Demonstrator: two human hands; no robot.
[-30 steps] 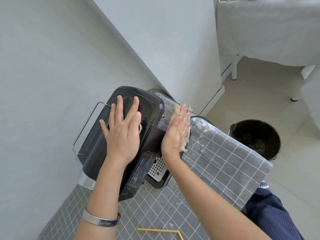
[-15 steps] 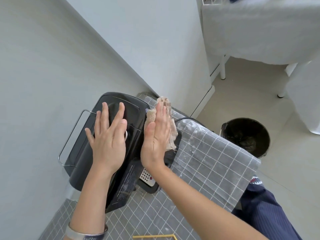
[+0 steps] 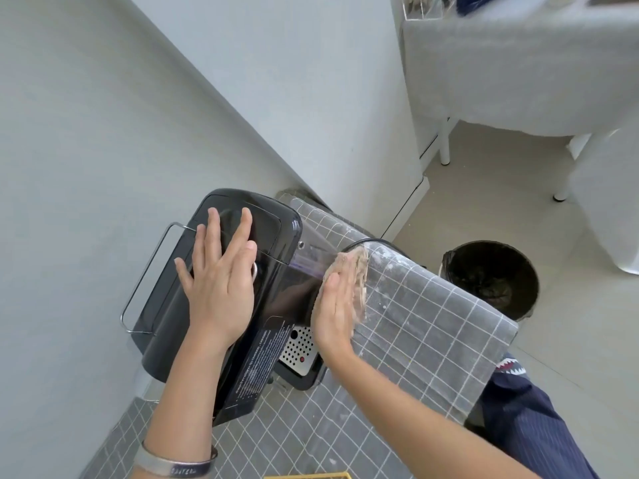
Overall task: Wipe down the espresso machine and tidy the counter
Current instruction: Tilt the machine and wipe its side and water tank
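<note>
A black espresso machine (image 3: 276, 223) stands on the counter against the grey wall, seen from above. My left hand (image 3: 218, 281) lies flat on its top with fingers spread, holding nothing. My right hand (image 3: 337, 305) presses a beige cloth (image 3: 359, 271) flat against the machine's right side, over the clear water tank (image 3: 307, 264). The perforated metal drip tray (image 3: 297, 347) shows below my right wrist.
The counter (image 3: 432, 326) is covered by a grey checked cloth with white dusty marks. A black waste bin (image 3: 491, 274) stands on the floor to the right. A white-draped table (image 3: 518, 63) is beyond. A yellow object (image 3: 307, 475) lies at the bottom edge.
My right hand with the cloth has slid from the machine's upper side down and to the right, along the water tank. My left hand stays flat on top.
</note>
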